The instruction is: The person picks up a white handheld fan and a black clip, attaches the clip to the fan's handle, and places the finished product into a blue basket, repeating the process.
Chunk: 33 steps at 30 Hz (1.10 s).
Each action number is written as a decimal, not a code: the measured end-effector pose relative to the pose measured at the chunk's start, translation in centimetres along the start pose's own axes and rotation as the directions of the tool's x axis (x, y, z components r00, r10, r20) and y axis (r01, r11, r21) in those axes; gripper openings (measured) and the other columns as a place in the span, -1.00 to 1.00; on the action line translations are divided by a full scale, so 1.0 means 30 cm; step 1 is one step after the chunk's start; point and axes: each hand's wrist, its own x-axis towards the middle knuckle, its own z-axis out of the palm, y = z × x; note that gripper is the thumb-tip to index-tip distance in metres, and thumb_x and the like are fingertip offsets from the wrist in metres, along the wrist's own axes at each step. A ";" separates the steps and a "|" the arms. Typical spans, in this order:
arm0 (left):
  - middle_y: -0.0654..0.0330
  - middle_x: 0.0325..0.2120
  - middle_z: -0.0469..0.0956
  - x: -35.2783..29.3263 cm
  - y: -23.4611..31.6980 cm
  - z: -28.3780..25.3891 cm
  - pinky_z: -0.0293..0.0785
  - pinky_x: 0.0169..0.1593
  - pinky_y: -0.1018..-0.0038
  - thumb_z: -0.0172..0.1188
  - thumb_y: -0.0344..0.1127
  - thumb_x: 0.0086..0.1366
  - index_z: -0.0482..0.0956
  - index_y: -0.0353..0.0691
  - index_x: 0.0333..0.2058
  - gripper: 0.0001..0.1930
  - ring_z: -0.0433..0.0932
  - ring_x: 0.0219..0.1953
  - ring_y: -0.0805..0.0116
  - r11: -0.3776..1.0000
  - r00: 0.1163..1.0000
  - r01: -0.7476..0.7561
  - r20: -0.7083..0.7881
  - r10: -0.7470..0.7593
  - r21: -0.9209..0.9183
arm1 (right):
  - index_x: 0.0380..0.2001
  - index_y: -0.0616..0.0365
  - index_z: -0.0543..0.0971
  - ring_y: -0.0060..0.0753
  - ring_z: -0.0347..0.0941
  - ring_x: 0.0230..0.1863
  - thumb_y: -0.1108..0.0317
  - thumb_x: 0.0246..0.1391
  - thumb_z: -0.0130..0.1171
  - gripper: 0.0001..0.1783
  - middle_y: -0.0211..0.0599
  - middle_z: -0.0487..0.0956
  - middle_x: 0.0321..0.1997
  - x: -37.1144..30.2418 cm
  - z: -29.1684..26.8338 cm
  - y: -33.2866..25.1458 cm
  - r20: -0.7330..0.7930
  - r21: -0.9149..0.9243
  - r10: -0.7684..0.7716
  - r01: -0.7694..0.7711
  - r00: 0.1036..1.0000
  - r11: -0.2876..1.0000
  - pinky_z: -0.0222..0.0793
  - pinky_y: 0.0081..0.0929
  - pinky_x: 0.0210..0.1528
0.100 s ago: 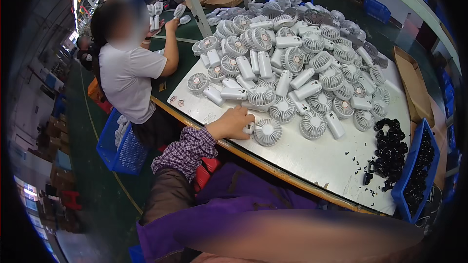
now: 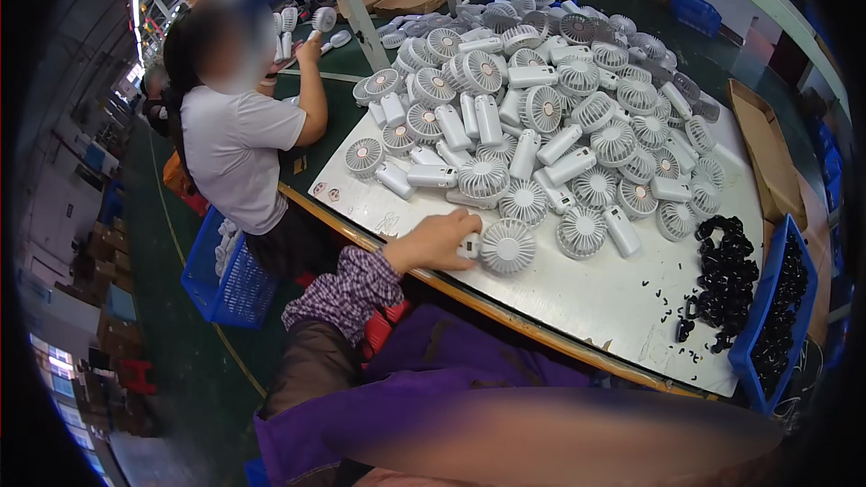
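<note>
While blurred, right arm (image 2: 559, 437) hides its hand.

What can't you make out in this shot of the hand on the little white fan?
- Head view: the handle of the white fan is mostly covered by the left hand, so the grip is unclear.
- Right hand: only a blurred forearm crosses the lower edge; the hand itself cannot be made out.
- Black parts beside the blue bin: too small to identify.
- Fans at the pile's far end: bent and shrunken by the fisheye rim.
</note>
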 end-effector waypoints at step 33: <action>0.11 -0.52 0.51 0.119 0.254 0.235 0.53 -0.42 0.52 0.08 -0.22 0.28 0.40 -0.35 -0.24 -0.73 0.54 -0.54 0.40 0.054 0.980 0.185 0.180 -0.085 -0.981 | -0.42 0.23 0.57 -0.21 0.41 -0.33 0.47 -0.11 0.20 -0.88 -0.20 0.44 -0.42 -0.452 0.679 -0.962 0.276 -0.661 -0.960 0.732 0.033 -0.165 0.33 -0.40 -0.25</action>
